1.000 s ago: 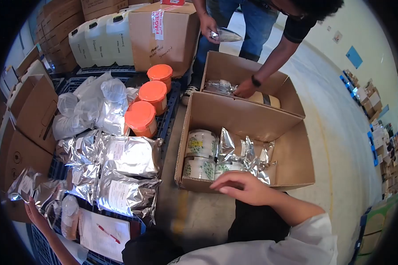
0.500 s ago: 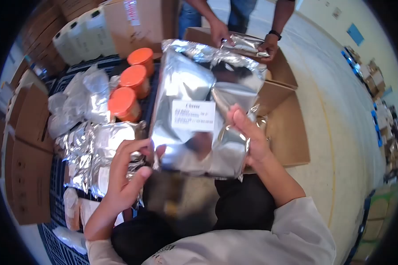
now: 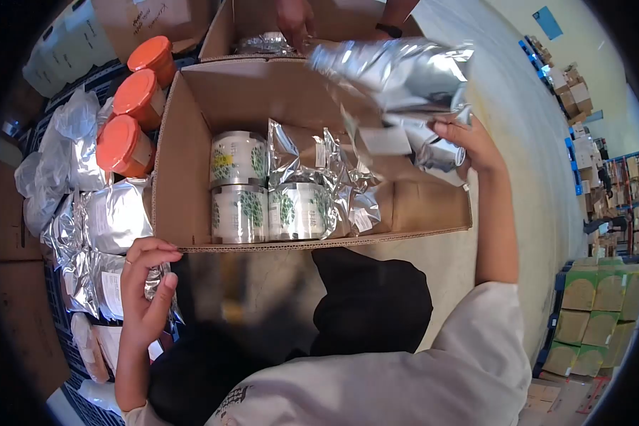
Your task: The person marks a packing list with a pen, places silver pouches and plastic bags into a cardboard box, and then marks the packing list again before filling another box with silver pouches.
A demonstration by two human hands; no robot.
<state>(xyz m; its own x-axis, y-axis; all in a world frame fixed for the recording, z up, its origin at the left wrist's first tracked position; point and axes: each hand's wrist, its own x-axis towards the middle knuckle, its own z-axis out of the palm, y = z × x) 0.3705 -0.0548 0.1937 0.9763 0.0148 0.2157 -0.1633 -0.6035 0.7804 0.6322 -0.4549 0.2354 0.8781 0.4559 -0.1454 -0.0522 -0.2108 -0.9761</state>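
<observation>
Head view: right hand grips a silver pouch above the open carton, towards its far-right corner.
Left hand: holds nothing, fingers bent near the near-left corner; contact unclear.
Pouch: apparently mid-carry; its slack end wants support.

Bright, cool light washes the pale floor to my right, while the floor by my knees sinks into soft, murky shadow. White glare streaks the silver pouch in my right hand, and motion blur smears its label. The cardboard box is gently shaded inside, its 3 printed tubs fairly sharp. Wide-angle distortion bends my surroundings toward black, rounded corners.
</observation>
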